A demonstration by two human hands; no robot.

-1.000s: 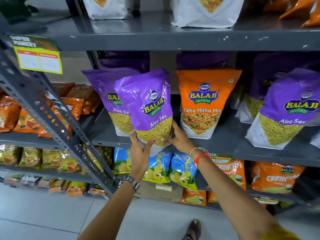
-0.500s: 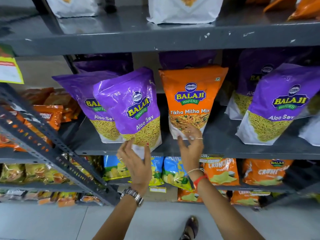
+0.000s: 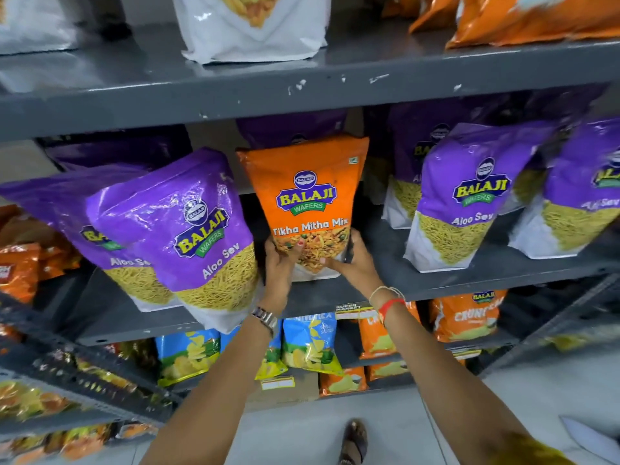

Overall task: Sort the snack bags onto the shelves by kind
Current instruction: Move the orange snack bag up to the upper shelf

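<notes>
Glossy orange Tikha Mitha Mix pouch (image 3: 307, 203) stands upright on the grey metal shelf (image 3: 385, 290), left hand (image 3: 280, 263) and right hand (image 3: 352, 260) fingers wrapped round its base. Shiny purple Aloo Sev pouches (image 3: 188, 229) crowd just beside it on both sides.

The orange Tikha Mitha Mix bag (image 3: 307, 203) is seen upright on the middle shelf (image 3: 385, 290), gripped low at both bottom corners. Purple Aloo Sev bags (image 3: 188, 229) are leaned to its left, more Aloo Sev bags (image 3: 459, 203) stood to its right, further purple ones behind.
</notes>
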